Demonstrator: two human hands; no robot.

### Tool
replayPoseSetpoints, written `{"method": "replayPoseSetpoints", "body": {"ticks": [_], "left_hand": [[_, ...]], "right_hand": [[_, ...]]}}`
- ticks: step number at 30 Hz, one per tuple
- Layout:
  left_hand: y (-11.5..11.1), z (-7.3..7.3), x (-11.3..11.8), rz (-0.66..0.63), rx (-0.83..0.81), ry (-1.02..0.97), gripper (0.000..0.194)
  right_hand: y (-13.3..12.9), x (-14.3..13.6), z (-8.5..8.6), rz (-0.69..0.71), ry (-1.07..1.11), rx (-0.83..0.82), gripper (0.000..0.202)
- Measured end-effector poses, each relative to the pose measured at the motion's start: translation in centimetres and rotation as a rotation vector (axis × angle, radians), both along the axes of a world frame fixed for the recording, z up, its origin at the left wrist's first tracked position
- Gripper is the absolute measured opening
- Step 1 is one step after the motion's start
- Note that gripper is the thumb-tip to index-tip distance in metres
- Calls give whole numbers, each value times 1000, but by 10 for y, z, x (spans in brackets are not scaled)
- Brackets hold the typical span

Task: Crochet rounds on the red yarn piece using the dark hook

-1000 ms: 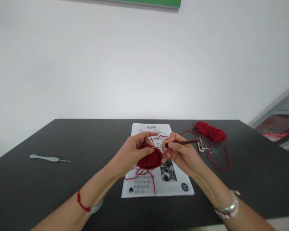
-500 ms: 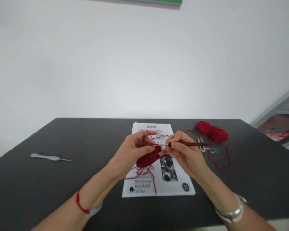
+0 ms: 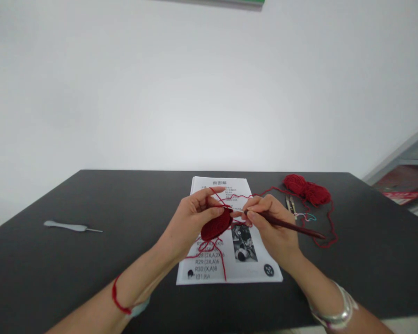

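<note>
Crochet piece (image 3: 216,226) and one of two hooks (image 3: 299,228) (image 3: 68,226) occupy two hands (image 3: 184,222) (image 3: 277,237).

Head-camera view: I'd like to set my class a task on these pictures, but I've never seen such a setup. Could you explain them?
There's no machine: a person works with two bare hands. Every picture comes from one camera worn on the head, looking forward and down. The left hand holds a red yarn piece; the right hand holds a slim tool with a dark red handle. On the dark table lie printed sheets beneath the hands, a grey-handled tool at left, and a red yarn bundle at right.
</note>
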State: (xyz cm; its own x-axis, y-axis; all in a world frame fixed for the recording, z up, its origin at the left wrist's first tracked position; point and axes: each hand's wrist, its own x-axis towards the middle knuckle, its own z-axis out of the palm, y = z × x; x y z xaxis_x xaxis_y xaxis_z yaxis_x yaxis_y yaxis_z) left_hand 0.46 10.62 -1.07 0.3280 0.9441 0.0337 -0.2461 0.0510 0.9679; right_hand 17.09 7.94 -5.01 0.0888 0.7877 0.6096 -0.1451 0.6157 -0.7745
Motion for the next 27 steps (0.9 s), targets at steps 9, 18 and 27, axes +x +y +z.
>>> {"method": "replayPoseSetpoints", "body": {"ticks": [9, 18, 27], "left_hand": [[-5, -5, 7, 168, 98, 154, 37], [-8, -7, 10, 96, 31, 115, 41], [-6, -9, 10, -1, -186, -66, 53]], "right_hand": [[-8, -6, -4, -254, -310, 187, 16], [6, 0, -10, -217, -654, 504, 24], [2, -6, -17, -395, -836, 605, 21]]}}
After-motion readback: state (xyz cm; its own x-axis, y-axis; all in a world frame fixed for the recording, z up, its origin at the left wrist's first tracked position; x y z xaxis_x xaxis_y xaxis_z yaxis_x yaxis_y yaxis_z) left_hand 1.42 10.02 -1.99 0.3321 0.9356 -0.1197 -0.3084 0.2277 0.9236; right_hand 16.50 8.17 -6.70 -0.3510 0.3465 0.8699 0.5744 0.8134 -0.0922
